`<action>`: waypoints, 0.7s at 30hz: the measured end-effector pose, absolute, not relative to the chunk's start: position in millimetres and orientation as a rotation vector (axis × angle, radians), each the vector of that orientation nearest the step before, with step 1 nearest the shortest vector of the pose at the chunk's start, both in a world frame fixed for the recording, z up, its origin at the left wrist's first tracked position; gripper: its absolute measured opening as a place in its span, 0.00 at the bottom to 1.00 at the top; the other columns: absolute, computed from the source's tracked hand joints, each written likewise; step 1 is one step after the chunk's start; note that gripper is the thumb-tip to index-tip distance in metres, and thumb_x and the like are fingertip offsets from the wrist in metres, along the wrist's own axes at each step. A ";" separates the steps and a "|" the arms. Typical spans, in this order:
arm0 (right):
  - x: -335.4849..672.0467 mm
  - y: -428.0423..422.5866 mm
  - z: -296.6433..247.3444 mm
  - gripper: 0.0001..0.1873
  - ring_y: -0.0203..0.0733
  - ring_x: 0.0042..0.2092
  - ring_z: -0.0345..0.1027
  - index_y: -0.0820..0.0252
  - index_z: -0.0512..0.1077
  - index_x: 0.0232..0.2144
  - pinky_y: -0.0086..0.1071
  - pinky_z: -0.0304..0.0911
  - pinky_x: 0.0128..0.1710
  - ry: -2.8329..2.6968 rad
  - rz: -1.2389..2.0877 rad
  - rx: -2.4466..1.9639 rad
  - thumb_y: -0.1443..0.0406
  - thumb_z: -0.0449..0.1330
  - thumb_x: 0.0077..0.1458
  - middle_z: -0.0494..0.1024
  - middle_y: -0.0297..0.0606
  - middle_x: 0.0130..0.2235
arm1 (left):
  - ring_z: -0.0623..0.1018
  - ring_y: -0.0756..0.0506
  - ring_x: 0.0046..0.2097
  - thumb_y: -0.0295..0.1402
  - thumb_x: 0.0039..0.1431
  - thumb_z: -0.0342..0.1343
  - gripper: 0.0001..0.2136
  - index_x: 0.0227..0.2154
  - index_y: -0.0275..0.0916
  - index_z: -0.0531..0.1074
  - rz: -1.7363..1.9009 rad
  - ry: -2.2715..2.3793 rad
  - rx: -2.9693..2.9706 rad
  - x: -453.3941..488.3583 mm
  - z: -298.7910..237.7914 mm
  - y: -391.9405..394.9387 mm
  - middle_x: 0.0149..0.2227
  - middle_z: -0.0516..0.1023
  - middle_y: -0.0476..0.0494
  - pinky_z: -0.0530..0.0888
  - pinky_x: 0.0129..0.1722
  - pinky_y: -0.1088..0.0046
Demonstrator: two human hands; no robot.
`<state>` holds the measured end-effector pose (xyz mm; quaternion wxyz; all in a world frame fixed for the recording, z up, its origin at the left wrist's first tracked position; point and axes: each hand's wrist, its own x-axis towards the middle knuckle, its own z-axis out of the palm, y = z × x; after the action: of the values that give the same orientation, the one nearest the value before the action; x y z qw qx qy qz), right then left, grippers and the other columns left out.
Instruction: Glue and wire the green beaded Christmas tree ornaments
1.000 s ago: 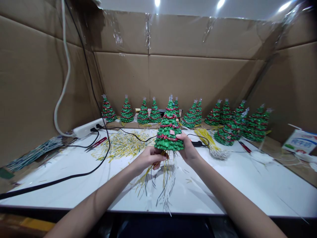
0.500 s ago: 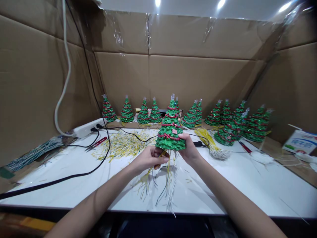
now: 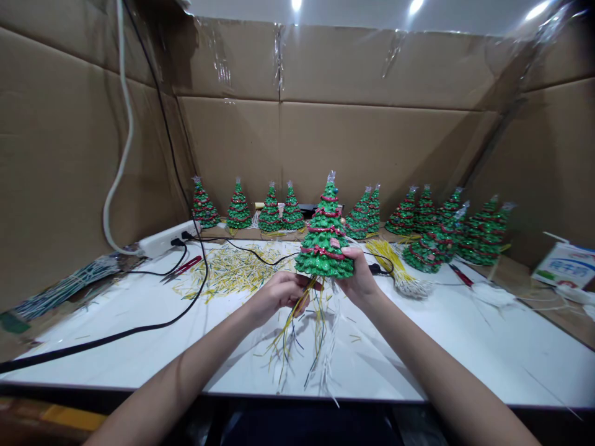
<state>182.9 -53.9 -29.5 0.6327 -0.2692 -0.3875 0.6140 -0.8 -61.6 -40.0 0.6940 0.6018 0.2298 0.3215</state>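
Observation:
A small green Christmas tree figure [image 3: 324,238] with red garlands and a clear star on top is held upright above the white table. My right hand [image 3: 360,275] grips its lower right edge, thumb on the front. Yellow, dark and white wires [image 3: 320,334] hang from under its base toward the table. Below the base on the left, my left hand [image 3: 286,292] is closed with curled fingers at the yellow wires. Its fingertips are partly hidden behind those wires.
Several similar trees [image 3: 238,207] stand along the cardboard back wall. Wire offcuts [image 3: 242,266] lie in a heap on the left, by red-handled snips [image 3: 186,266] and a white power strip [image 3: 167,238]. A yellow-and-white wire bundle [image 3: 395,266] lies right. A black cable [image 3: 139,328] crosses the table.
The tree has shifted slightly right and up, my right hand moving with it. My left hand has turned, its thumb no longer showing in front of the wires.

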 end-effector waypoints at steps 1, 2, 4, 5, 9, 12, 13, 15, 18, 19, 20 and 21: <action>183.0 -53.9 -29.4 0.14 0.44 0.41 0.73 0.56 0.73 0.35 0.32 0.69 0.37 -0.885 1.404 -0.619 0.61 0.60 0.41 0.80 0.31 0.33 | 0.68 0.52 0.19 0.28 0.42 0.53 0.18 0.38 0.27 0.76 0.715 0.512 1.317 -1.2 -40.0 -61.0 0.18 0.70 0.47 0.60 0.20 0.77; 183.1 -54.0 -29.3 0.15 0.44 0.40 0.73 0.56 0.73 0.35 0.32 0.69 0.37 -0.884 1.402 -0.621 0.60 0.60 0.42 0.80 0.31 0.34 | 0.68 0.52 0.19 0.27 0.40 0.53 0.19 0.38 0.27 0.77 0.716 0.518 1.305 -1.5 -40.1 -60.5 0.18 0.71 0.47 0.60 0.20 0.77; 183.2 -54.1 -29.0 0.15 0.44 0.39 0.73 0.55 0.72 0.36 0.32 0.69 0.35 -0.878 1.398 -0.634 0.60 0.60 0.41 0.80 0.31 0.34 | 0.69 0.52 0.20 0.27 0.38 0.55 0.20 0.39 0.28 0.77 0.713 0.548 1.319 -2.1 -40.6 -59.7 0.19 0.71 0.47 0.59 0.20 0.78; 183.2 -54.2 -28.9 0.16 0.44 0.39 0.74 0.55 0.72 0.36 0.32 0.69 0.35 -0.872 1.396 -0.643 0.60 0.60 0.41 0.80 0.31 0.34 | 0.69 0.52 0.21 0.27 0.38 0.57 0.21 0.40 0.28 0.77 0.710 0.566 1.335 -2.4 -40.8 -59.4 0.19 0.72 0.47 0.59 0.20 0.78; 183.6 -53.9 -28.7 0.16 0.43 0.37 0.74 0.55 0.72 0.35 0.30 0.68 0.32 -0.851 1.398 -0.640 0.60 0.61 0.40 0.80 0.30 0.33 | 0.71 0.51 0.23 0.28 0.38 0.60 0.24 0.43 0.30 0.76 0.693 0.594 1.388 -3.4 -41.1 -59.5 0.22 0.76 0.45 0.63 0.23 0.77; 184.1 -52.8 -29.8 0.15 0.42 0.38 0.74 0.56 0.72 0.35 0.29 0.68 0.32 -0.857 1.413 -0.601 0.60 0.61 0.40 0.80 0.30 0.34 | 0.71 0.50 0.23 0.29 0.40 0.59 0.23 0.45 0.30 0.76 0.685 0.563 1.390 -3.8 -39.9 -60.6 0.22 0.76 0.44 0.64 0.24 0.76; 184.4 -52.4 -30.2 0.15 0.43 0.38 0.73 0.56 0.72 0.35 0.30 0.69 0.33 -0.864 1.419 -0.591 0.60 0.61 0.41 0.80 0.30 0.34 | 0.71 0.50 0.22 0.30 0.42 0.59 0.23 0.44 0.29 0.76 0.683 0.546 1.379 -3.7 -39.4 -61.0 0.22 0.76 0.44 0.64 0.23 0.76; 184.8 -51.6 -31.0 0.15 0.44 0.40 0.73 0.56 0.72 0.35 0.31 0.69 0.35 -0.877 1.426 -0.578 0.60 0.60 0.41 0.80 0.31 0.35 | 0.72 0.50 0.23 0.32 0.44 0.58 0.22 0.44 0.29 0.76 0.688 0.525 1.372 -3.6 -38.3 -61.7 0.22 0.76 0.43 0.63 0.22 0.77; 185.1 -51.4 -31.2 0.14 0.46 0.41 0.73 0.56 0.73 0.34 0.33 0.69 0.37 -0.880 1.421 -0.568 0.59 0.60 0.42 0.80 0.32 0.34 | 0.71 0.51 0.23 0.32 0.43 0.62 0.22 0.44 0.29 0.76 0.700 0.538 1.402 -3.2 -37.6 -62.5 0.22 0.76 0.44 0.62 0.22 0.78; 185.1 -51.6 -30.9 0.13 0.46 0.41 0.73 0.56 0.72 0.33 0.34 0.69 0.37 -0.878 1.416 -0.568 0.59 0.60 0.41 0.80 0.31 0.33 | 0.71 0.51 0.23 0.31 0.42 0.63 0.22 0.44 0.29 0.76 0.699 0.545 1.412 -3.0 -37.7 -62.7 0.22 0.76 0.44 0.62 0.22 0.78; 185.1 -51.9 -30.5 0.12 0.46 0.41 0.73 0.56 0.72 0.32 0.34 0.69 0.37 -0.877 1.414 -0.569 0.59 0.60 0.41 0.80 0.31 0.33 | 0.71 0.52 0.23 0.31 0.42 0.64 0.22 0.44 0.29 0.76 0.694 0.548 1.416 -2.8 -37.8 -62.8 0.22 0.77 0.43 0.63 0.23 0.78; 185.0 -52.4 -30.0 0.11 0.46 0.42 0.73 0.56 0.72 0.31 0.34 0.69 0.37 -0.878 1.414 -0.571 0.59 0.60 0.41 0.80 0.31 0.33 | 0.71 0.52 0.23 0.31 0.42 0.65 0.22 0.44 0.29 0.75 0.686 0.548 1.413 -2.6 -38.0 -62.8 0.23 0.78 0.42 0.64 0.23 0.78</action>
<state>185.0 -52.4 -30.0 0.6372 -0.2500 -0.3847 0.6192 -2.6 -62.8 -38.0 0.6736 0.6278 0.2434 0.3048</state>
